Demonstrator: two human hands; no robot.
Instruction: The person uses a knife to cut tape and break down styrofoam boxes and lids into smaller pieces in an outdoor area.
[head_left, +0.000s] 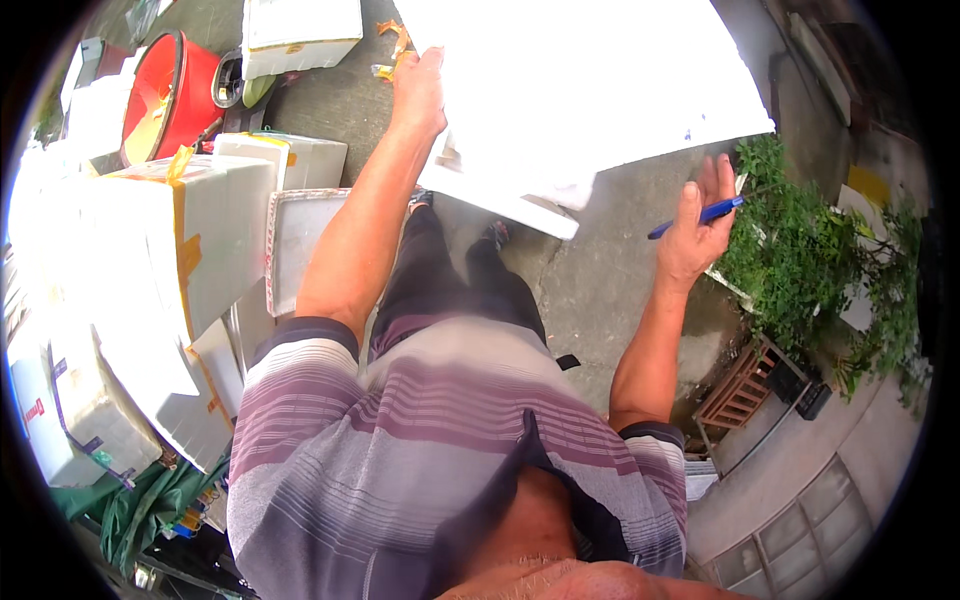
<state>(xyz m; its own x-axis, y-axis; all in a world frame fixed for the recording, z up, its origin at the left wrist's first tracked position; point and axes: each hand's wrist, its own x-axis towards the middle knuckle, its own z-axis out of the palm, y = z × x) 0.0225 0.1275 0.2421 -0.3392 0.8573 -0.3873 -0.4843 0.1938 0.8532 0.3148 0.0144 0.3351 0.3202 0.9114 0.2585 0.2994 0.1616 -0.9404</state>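
Near green plants (pixel 780 235), extended right fingers (pixel 724 178) hold a blue pen (pixel 715 211); left fingers (pixel 430 62) seemingly grip a glare-washed white object (pixel 590 85).

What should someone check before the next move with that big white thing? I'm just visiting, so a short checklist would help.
1. Left hand on the white thing: ok, it grips the left edge.
2. Right hand on it too: not ok, it is held apart, near the lower right corner.
3. Right hand empty: not ok, it holds a blue pen.
4. Marks on the white face readable: cannot tell, glare washes most of it out.
5. Right hand clear of the plants: cannot tell, they overlap in this view.
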